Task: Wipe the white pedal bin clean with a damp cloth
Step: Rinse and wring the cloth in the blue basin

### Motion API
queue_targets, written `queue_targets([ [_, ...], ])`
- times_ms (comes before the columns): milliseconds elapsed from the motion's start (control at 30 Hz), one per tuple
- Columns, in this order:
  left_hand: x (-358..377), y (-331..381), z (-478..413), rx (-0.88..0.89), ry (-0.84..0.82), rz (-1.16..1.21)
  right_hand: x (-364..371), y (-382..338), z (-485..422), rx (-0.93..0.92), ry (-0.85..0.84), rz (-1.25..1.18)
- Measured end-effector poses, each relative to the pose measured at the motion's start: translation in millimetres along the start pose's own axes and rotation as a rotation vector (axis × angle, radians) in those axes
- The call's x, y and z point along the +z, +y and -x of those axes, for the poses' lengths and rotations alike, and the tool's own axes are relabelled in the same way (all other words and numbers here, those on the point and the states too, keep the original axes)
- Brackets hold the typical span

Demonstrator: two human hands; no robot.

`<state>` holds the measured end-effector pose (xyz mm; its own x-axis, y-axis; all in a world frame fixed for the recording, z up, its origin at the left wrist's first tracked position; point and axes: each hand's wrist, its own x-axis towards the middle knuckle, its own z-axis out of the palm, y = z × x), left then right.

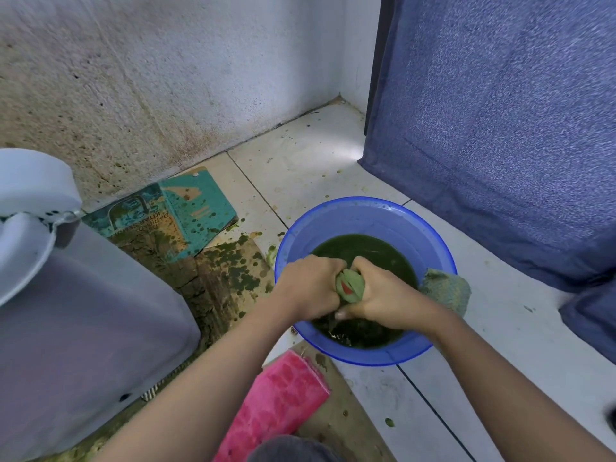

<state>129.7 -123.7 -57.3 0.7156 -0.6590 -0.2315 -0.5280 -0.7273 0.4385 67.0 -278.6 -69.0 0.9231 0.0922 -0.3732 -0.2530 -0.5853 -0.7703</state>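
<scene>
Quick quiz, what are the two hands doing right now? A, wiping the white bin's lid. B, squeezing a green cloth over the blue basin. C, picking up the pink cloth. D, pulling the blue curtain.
B: the left hand and right hand both grip the bunched green cloth above the dark green water in the blue basin.

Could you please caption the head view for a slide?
Left hand and right hand wring a green cloth over a blue basin, white pedal bin alongside.
</scene>
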Motion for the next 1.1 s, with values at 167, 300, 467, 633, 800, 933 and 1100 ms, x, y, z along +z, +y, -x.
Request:
queue_targets([
  [167, -12, -15, -1, 0.398, 0.229, -0.407, -9, 2, 19, 0.081, -0.337, -0.744],
  [300, -9, -18, -3, 0.147, 0.27, -0.053, -1, 1, 12, 0.107, -0.033, -0.958],
  [467, -8, 7, 10, -0.602, 0.266, 1.241, 7, 3, 5, 0.011, 0.401, -0.922],
  [633, 7, 28, 13, -0.54, 0.322, 1.351, 21, -2, 14, -0.11, 0.427, -0.75],
  [800, 1, 18, 20, -0.423, 0.206, 1.63, 17, -4, 16, -0.004, 0.467, -1.159],
  [933, 0, 10, 27, -0.416, 0.093, 1.811, 11, -8, 18, 0.119, 0.408, -1.463],
  [1100, 1, -1, 32, -0.452, 0.156, 1.566, 7, 1, 22, 0.076, 0.431, -1.203],
])
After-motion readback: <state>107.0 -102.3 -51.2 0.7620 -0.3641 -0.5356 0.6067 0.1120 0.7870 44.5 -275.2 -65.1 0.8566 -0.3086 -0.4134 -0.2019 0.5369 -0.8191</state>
